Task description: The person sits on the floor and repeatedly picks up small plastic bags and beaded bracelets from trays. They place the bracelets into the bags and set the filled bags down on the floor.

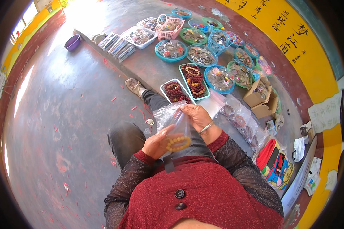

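Note:
A yellow bead bracelet (184, 146) hangs at the bottom of a clear plastic bag (182, 128) above my lap. My left hand (155, 144) is closed on the bag's left side, partly behind the film. Thumb and fingers of my right hand (198, 116) pinch the bag near its upper edge. More clear plastic film, perhaps other bags, spreads beyond my hands over my thigh. Just past it stand two white-rimmed trays: one with dark red bead bracelets (173, 91), the other with red, yellow and pale bead bracelets (195, 81).
Several round baskets of packed bangles, including a blue basket (219, 79), stand ahead and to the right. An open cardboard box (261, 97) and bagged goods (240, 116) lie to my right. A purple basin (72, 42) sits on the floor at far left.

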